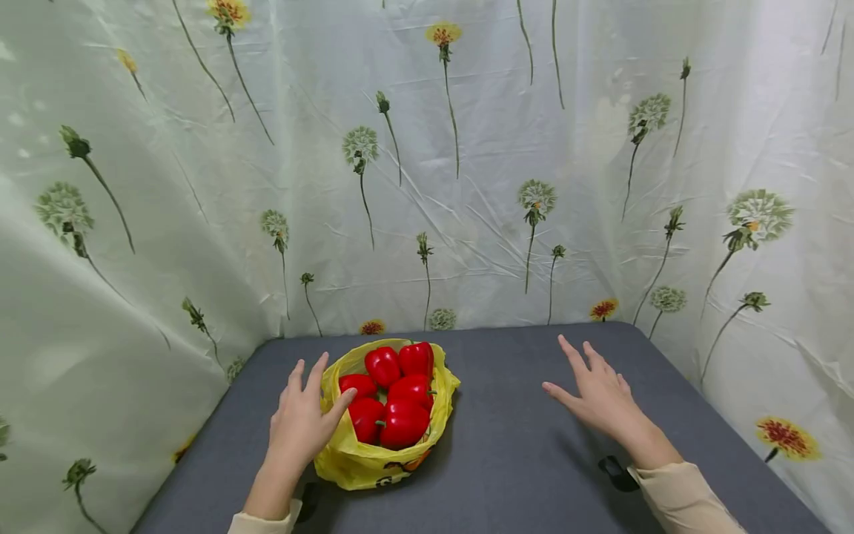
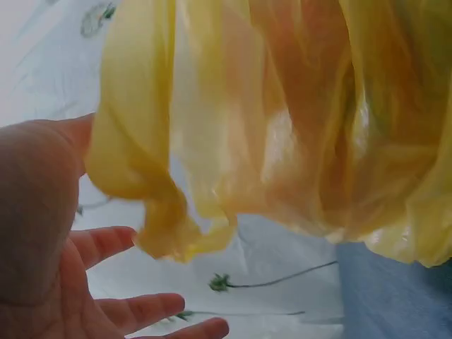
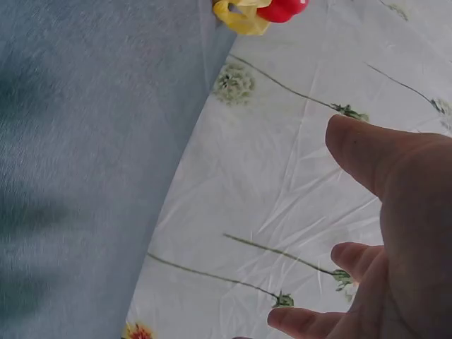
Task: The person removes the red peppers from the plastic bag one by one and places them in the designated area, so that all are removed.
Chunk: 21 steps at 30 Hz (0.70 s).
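Observation:
A yellow plastic bag (image 1: pixel 353 463) stands with its mouth spread wide on the table, left of the middle. Inside it lie several red bell peppers (image 1: pixel 404 424), some with green stems. My left hand (image 1: pixel 300 423) is beside the bag's left side, fingers spread, the thumb overlapping the rim in the head view. In the left wrist view the bag's crumpled side (image 2: pixel 296 141) hangs close by the thumb and fingers (image 2: pixel 145 311). Well to the right of the bag, my right hand (image 1: pixel 603 393) hovers over the table with fingers spread, holding nothing.
The table (image 1: pixel 500 445) has a dark grey top. Behind it and at both sides hangs a pale curtain (image 1: pixel 467 245) printed with dandelions and yellow flowers. Dark bands show at both wrists, below beige sleeves (image 1: pixel 687 497).

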Each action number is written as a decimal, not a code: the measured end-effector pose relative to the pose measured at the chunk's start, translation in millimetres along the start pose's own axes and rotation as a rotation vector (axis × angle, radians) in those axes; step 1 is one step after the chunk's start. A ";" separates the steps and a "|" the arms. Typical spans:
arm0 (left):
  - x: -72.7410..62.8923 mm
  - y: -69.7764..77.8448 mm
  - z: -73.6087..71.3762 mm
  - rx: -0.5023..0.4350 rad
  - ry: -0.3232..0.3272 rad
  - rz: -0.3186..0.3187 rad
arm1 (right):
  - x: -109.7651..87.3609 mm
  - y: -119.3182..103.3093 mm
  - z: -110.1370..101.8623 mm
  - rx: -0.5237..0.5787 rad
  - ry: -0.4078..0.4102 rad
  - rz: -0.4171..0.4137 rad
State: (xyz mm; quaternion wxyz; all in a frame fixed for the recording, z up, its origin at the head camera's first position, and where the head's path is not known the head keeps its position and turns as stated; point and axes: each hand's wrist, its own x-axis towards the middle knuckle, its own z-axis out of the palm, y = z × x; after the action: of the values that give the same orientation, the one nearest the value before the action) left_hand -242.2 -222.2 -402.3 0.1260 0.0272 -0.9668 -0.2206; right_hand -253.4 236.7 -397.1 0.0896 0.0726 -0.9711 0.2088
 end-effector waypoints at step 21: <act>2.9 -41.7 14.0 -0.377 -0.090 0.083 | 16.9 -8.3 15.7 0.215 -0.096 -0.051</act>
State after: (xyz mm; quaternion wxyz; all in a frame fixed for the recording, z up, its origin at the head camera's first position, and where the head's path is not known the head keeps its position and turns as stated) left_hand -248.7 -254.3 -431.8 0.0944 -0.0465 -0.9133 -0.3934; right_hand -270.7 220.9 -404.6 0.0398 0.1163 -0.9442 0.3056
